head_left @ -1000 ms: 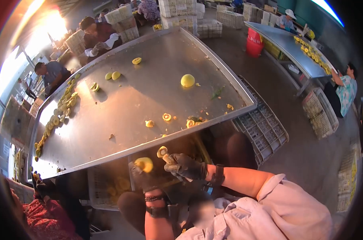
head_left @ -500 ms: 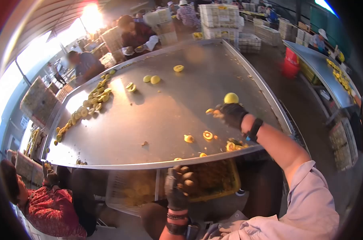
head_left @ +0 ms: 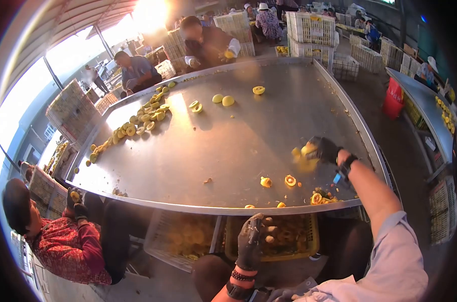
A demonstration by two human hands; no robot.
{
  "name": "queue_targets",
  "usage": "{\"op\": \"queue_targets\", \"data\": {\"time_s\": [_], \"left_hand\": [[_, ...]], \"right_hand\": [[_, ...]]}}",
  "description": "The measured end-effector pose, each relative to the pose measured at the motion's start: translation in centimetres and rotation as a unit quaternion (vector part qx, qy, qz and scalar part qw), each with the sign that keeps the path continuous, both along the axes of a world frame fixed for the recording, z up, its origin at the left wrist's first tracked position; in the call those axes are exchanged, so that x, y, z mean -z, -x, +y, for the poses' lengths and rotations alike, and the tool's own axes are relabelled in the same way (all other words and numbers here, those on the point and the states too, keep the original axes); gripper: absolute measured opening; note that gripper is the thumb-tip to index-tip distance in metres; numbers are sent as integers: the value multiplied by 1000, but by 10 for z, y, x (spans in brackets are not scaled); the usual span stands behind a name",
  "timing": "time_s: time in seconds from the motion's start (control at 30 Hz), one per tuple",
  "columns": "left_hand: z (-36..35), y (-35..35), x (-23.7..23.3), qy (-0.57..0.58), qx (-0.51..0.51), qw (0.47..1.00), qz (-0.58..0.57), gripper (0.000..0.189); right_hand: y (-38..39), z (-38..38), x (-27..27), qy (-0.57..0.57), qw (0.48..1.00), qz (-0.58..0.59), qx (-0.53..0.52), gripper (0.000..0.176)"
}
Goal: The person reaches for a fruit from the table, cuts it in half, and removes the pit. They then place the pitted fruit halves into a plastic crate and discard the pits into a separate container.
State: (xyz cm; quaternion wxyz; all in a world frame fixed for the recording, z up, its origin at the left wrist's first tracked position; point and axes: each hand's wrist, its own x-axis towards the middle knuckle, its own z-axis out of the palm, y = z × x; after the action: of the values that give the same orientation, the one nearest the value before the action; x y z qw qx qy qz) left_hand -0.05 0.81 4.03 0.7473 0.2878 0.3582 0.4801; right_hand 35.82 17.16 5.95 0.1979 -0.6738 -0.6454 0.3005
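My right hand [head_left: 323, 150], in a dark glove, is curled round a yellow peach-like fruit [head_left: 309, 150] over the right part of the metal table [head_left: 228, 166]. Motion smears the yellow shapes just below its fingers. My left hand [head_left: 252, 241], also gloved with bare fingertips, is half curled at the table's front edge; whatever lies inside its fingers is hidden. Between the hands are a cut fruit half with a reddish centre [head_left: 290, 180] and another yellow piece [head_left: 266, 181]. A small heap of fruit scraps [head_left: 321, 197] sits by the front rim.
Many fruit halves [head_left: 137, 123] line the table's left side; a few halves [head_left: 228, 100] lie farther back. Under the front edge stand a white crate [head_left: 158, 241] and a yellow crate [head_left: 314, 241]. A person in red [head_left: 67, 251] sits at left; others work behind, near stacked crates [head_left: 311, 30].
My right hand has drawn slightly nearer, and the whole pale-yellow fruit beside it no longer lies apart on the table. The view has shifted left. My left hand stays by the front edge.
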Motion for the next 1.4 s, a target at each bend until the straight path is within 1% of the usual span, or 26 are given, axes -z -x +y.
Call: {"op": "queue_targets", "data": {"time_s": [0.03, 0.1, 0.13, 0.17, 0.2, 0.23, 0.33, 0.37, 0.47, 0.5, 0.57, 0.6, 0.67, 0.77, 0.8, 0.87, 0.9, 0.93, 1.0, 1.03, 1.07, 1.13, 1.17, 1.27, 1.3, 1.4], "left_hand": [[-1, -1, 0, -18, 6, 1000, 9, 36], [-5, -3, 3, -53, 18, 998, 29, 39], [-5, -6, 7, -25, 16, 999, -20, 40], [-5, -9, 12, 3, 16, 997, -70, 42], [-8, -12, 14, 31, 18, 992, -118, 44], [-10, -18, 9, 21, 32, 978, -206, 47], [-18, -11, -9, 63, 129, 932, -332, 47], [-21, -10, -12, 50, 149, 940, -304, 45], [-31, -9, -26, -1, 130, 975, -182, 45], [-28, -14, -4, -156, 42, 986, -43, 45], [-29, -17, -3, -254, 7, 964, 79, 44], [-30, -18, -4, -300, -11, 944, 138, 44], [-31, -16, -10, -316, -22, 939, 135, 46], [-30, -15, -15, -340, -37, 932, 117, 43], [-35, -17, -27, -348, -46, 929, 119, 42], [-33, -28, -12, -220, -31, 974, 45, 41], [-25, -26, 3, -186, -5, 981, -45, 43], [-31, -24, -3, -195, -32, 980, -23, 43], [-35, -25, -26, -212, -87, 973, 25, 44], [-32, -21, -23, -351, -140, 910, 172, 46], [-26, -17, -18, -479, -186, 801, 308, 48], [-25, -20, -16, -557, -194, 703, 397, 45], [-28, -22, -16, -525, -166, 752, 363, 41], [-22, -22, 3, -364, -49, 917, 156, 41], [-16, -16, 9, -364, -22, 915, 175, 43], [-14, -13, 5, -280, 18, 952, 121, 41]], "right_hand": [[55, -43, -51, 90, 985, 136, 54, 56], [93, -78, -45, 1, 968, 238, -84, 41], [115, -99, -45, -29, 943, 303, -137, 36], [139, -125, -51, -45, 906, 393, -149, 33], [151, -136, -39, -56, 917, 342, -197, 40], [170, -156, -24, -76, 895, 406, -166, 48], [191, -191, -18, -224, 950, 160, -150, 46], [191, -197, -17, -219, 961, 104, -135, 49], [183, -209, -18, -241, 948, 167, -124, 49], [184, -212, -21, -210, 954, 188, -98, 47], [185, -222, -27, -144, 962, 229, -45, 44], [184, -225, -20, -184, 957, 219, -37, 42], [180, -224, 3, -265, 944, 197, -23, 38], [179, -223, 17, -133, 883, 450, 23, 33], [183, -219, 25, -195, 901, 387, 4, 32], [191, -215, 41, -308, 920, 243, -27, 30], [192, -214, 30, -278, 910, 305, -32, 30], [194, -219, 1, -298, 905, 298, -63, 31], [190, -212, 4, -297, 934, 196, -38, 38], [187, -212, -3, -262, 946, 192, -17, 39], [186, -212, -11, -228, 955, 188, 2, 39], [191, -215, -13, -302, 940, 157, -6, 39], [194, -216, -15, -339, 930, 140, -12, 38], [198, -217, -27, -259, 943, 208, 1, 40], [194, -214, -28, -250, 940, 231, -32, 41], [183, -196, -15, -400, 897, 138, -130, 39]]}}
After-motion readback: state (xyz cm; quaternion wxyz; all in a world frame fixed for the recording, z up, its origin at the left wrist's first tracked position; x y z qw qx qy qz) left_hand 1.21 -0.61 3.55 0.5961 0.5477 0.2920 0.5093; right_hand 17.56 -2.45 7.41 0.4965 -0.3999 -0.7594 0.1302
